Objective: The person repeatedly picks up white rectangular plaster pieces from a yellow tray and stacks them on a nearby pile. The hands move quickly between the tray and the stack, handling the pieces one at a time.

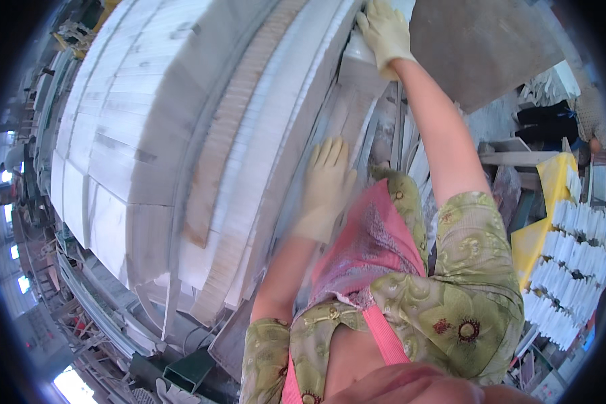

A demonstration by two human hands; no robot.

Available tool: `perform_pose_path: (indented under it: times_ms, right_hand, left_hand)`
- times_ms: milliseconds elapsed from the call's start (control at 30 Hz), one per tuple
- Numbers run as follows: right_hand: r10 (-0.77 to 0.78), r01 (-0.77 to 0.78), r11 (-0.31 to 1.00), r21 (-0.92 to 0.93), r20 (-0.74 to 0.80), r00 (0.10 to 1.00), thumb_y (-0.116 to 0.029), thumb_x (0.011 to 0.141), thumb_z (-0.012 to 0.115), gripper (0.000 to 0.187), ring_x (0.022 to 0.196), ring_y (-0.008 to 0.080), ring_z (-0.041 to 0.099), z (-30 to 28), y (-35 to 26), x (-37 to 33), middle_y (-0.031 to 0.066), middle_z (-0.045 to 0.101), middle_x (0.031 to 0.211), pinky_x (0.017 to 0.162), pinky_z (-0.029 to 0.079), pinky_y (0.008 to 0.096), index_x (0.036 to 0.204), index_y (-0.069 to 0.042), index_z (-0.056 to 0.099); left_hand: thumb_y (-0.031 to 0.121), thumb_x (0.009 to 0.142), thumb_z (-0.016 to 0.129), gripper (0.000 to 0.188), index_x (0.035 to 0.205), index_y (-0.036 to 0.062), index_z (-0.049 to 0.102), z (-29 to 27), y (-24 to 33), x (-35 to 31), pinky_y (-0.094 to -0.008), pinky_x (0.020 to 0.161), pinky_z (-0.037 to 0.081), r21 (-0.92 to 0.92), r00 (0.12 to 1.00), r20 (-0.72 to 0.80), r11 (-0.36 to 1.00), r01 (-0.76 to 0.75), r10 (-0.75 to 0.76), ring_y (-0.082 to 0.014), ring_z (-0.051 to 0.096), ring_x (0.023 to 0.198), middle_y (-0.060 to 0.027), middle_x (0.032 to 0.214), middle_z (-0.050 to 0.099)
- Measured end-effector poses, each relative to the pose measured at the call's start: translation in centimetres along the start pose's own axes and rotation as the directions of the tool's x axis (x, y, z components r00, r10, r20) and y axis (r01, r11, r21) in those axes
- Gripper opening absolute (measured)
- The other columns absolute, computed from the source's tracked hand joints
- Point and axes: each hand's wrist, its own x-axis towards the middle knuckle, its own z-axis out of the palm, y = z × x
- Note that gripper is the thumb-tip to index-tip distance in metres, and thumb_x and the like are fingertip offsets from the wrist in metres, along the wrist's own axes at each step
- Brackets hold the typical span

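Note:
Cream-coloured gloves cover both of my hands. My left hand (326, 185) lies with its fingers stretched out over a pale flat strip (347, 111) beside the long stacked rows. My right hand (386, 34) reaches farther away, its fingers extended over the far end of a white block-like piece (363, 57). Neither hand visibly grips anything, though the surface under each palm is hidden. Immediately left of them stand long rows of white, marble-like slabs (108, 135), packed tightly on edge. A narrow brownish row (229, 135) runs between the white ones.
At the upper right is a large grey-brown flat board (478, 47). Bundles of thin white strips (565, 269) are stacked at the right beside a yellow sheet (539, 215). A dark green metal beam (188, 370) lies at the lower left. Part of another person (592, 118) shows at the far right.

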Motion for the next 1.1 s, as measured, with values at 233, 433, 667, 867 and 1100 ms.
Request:
perform_pose_path:
  times_ms: [233,433,667,867,1100]
  right_hand:
    - [0.650,-0.498,0.214,0.841,0.258,0.715,-0.066,0.104,0.030,0.086,0.147,0.0238,0.037,-11.2,3.6,-6.5,0.0154,0.036,0.164,0.121,0.028,0.0377,0.163,-0.004,0.026]
    - [0.587,-0.426,-0.049,0.904,0.371,0.720,-0.066,0.105,0.025,0.084,0.152,0.0243,0.030,-2.5,1.4,-7.5,0.0109,0.034,0.165,0.123,0.024,0.0379,0.162,-0.004,0.027]
    - [0.639,-0.414,0.106,0.904,0.257,0.725,-0.071,0.101,0.037,0.085,0.133,0.0299,0.052,-5.1,1.8,-5.6,0.0151,0.052,0.149,0.110,0.045,0.0446,0.149,-0.002,0.044]
    - [0.373,-0.467,0.436,0.769,0.318,0.872,-0.066,0.095,0.061,0.091,0.130,0.0228,0.052,-4.1,2.6,-8.1,0.0184,0.061,0.137,0.110,0.039,0.0402,0.143,0.011,0.051]
    - [0.472,-0.681,0.635,0.365,0.514,0.716,-0.059,0.097,0.055,0.068,0.089,0.0347,0.074,-9.8,-0.7,-8.2,0.0186,0.074,0.104,0.090,0.053,0.0445,0.113,0.005,0.072]
  left_hand:
    - [0.023,0.091,0.066,0.062,0.143,-0.0056,0.052,0.4,-0.2,-0.2,-0.0506,0.123,0.028,-0.017,1.000,0.011,0.999,-0.027,0.027,-0.0393,0.043,0.144,-0.0232,0.150,0.052]
    - [0.024,0.091,0.067,0.062,0.144,-0.0054,0.052,0.4,0.0,-0.4,-0.0511,0.123,0.028,-0.019,0.999,0.035,1.000,-0.005,0.006,-0.0404,0.043,0.144,-0.0236,0.151,0.051]
    - [0.023,0.091,0.067,0.060,0.142,-0.0053,0.054,0.3,0.2,-0.3,-0.0517,0.123,0.028,-0.022,1.000,0.019,0.999,-0.025,0.025,-0.0413,0.043,0.143,-0.0238,0.150,0.052]
    - [0.023,0.091,0.067,0.060,0.142,-0.0054,0.054,0.3,0.2,-0.3,-0.0518,0.123,0.028,-0.023,1.000,0.017,0.999,-0.022,0.022,-0.0408,0.043,0.144,-0.0239,0.150,0.052]
    - [0.023,0.090,0.068,0.061,0.142,-0.0048,0.054,0.4,0.5,-0.3,-0.0508,0.124,0.027,-0.029,1.000,0.021,1.000,0.001,0.000,-0.0384,0.043,0.145,-0.0225,0.151,0.052]
